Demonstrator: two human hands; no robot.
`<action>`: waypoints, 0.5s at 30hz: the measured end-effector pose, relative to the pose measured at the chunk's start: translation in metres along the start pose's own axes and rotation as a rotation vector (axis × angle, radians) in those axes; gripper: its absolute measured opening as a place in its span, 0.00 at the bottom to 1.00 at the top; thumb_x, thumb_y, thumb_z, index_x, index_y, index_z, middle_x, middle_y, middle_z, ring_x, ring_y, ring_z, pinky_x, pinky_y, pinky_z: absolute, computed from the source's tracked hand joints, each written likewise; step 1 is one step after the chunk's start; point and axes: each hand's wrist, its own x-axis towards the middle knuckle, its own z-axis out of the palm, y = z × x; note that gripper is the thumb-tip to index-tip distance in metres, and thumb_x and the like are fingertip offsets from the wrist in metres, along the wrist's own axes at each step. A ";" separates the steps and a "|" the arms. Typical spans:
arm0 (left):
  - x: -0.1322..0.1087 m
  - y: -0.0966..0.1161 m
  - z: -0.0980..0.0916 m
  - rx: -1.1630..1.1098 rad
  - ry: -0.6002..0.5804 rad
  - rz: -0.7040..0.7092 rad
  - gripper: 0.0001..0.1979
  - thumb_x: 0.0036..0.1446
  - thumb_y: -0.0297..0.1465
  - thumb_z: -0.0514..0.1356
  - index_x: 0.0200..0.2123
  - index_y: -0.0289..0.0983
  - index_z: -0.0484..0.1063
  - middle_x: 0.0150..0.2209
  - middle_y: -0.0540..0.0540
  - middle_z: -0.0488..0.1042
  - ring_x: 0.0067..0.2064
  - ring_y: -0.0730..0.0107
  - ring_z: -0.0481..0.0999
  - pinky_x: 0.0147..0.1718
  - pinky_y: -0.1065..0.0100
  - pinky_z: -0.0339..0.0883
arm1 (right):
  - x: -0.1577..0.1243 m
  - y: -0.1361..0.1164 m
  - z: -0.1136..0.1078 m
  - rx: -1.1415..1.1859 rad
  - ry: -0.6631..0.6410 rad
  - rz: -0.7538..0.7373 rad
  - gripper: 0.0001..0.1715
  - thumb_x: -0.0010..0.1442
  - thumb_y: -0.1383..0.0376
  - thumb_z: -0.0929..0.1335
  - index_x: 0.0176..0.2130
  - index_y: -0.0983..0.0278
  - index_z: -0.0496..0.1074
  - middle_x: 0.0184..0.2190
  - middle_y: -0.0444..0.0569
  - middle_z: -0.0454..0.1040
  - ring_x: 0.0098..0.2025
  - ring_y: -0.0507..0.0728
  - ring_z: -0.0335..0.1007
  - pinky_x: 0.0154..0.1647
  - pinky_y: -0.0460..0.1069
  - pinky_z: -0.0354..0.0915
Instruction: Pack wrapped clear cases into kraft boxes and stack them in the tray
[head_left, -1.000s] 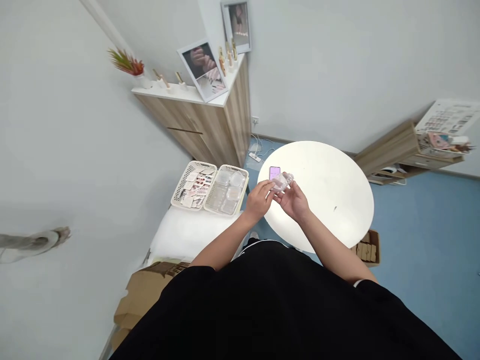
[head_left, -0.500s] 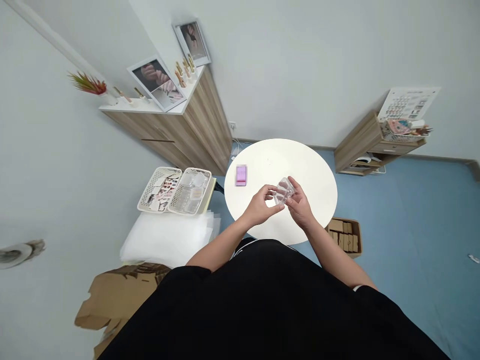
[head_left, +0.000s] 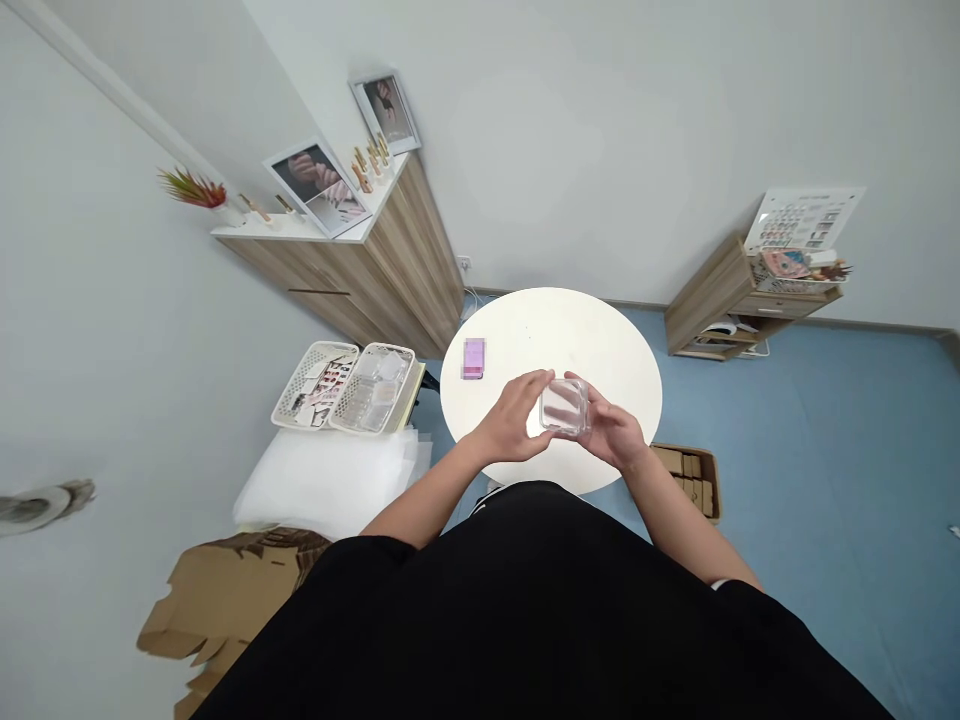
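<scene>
A clear plastic box [head_left: 563, 406], small and squarish, is held between my two hands above the round white table [head_left: 510, 320]. My left hand [head_left: 516, 418] grips its left side, with the fingers at the far edge and the thumb at the near edge. Around the right side and underneath, my right hand [head_left: 611, 430] supports it; fingers show through the clear plastic. Whether anything lies inside the box I cannot tell. On the left part of the table lies a small pink-purple packet [head_left: 474, 357], its surface blurred.
Left of the table, a white basket of printed cards [head_left: 315, 385] and a white basket of clear boxes [head_left: 373, 388] sit by white sheets [head_left: 322, 480]. Flattened cardboard [head_left: 217, 600] lies nearer. At right are a carton of small brown boxes [head_left: 697, 480] and a low shelf [head_left: 712, 300].
The clear box has turned from tilted to flatter and squarer to my view, and come slightly nearer to me. My right hand has shifted to its right side. The view has moved a little.
</scene>
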 end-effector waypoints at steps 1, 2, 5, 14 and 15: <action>0.002 -0.003 -0.005 0.043 -0.045 0.055 0.42 0.55 0.33 0.68 0.71 0.46 0.59 0.67 0.38 0.66 0.69 0.45 0.64 0.67 0.43 0.57 | 0.000 -0.001 0.000 0.031 -0.011 0.055 0.41 0.57 0.37 0.72 0.64 0.48 0.70 0.65 0.51 0.70 0.59 0.70 0.74 0.53 0.68 0.73; 0.005 -0.005 -0.010 0.075 -0.094 0.097 0.38 0.55 0.33 0.68 0.69 0.48 0.63 0.66 0.40 0.68 0.69 0.45 0.64 0.67 0.42 0.56 | 0.001 -0.002 0.001 0.045 -0.016 0.101 0.40 0.59 0.35 0.69 0.63 0.50 0.70 0.62 0.52 0.73 0.56 0.69 0.76 0.49 0.67 0.75; 0.007 -0.009 -0.020 0.133 -0.172 0.147 0.33 0.57 0.29 0.66 0.65 0.53 0.69 0.65 0.45 0.71 0.71 0.47 0.61 0.69 0.43 0.51 | 0.007 -0.001 0.008 0.015 0.020 0.116 0.36 0.60 0.38 0.70 0.59 0.54 0.74 0.55 0.53 0.78 0.53 0.67 0.77 0.45 0.63 0.77; -0.019 -0.005 -0.017 -0.315 0.019 -0.313 0.32 0.63 0.32 0.60 0.70 0.50 0.63 0.71 0.41 0.62 0.65 0.49 0.70 0.60 0.49 0.68 | 0.030 0.011 0.034 -0.077 0.194 -0.108 0.36 0.51 0.49 0.79 0.57 0.49 0.75 0.62 0.49 0.73 0.60 0.67 0.72 0.55 0.65 0.73; -0.019 -0.005 -0.016 -0.435 0.043 -0.407 0.30 0.64 0.34 0.60 0.69 0.48 0.64 0.69 0.40 0.64 0.61 0.52 0.75 0.56 0.51 0.72 | 0.032 0.013 0.036 -0.113 0.226 -0.135 0.38 0.49 0.50 0.80 0.58 0.49 0.74 0.64 0.48 0.71 0.61 0.66 0.71 0.57 0.65 0.72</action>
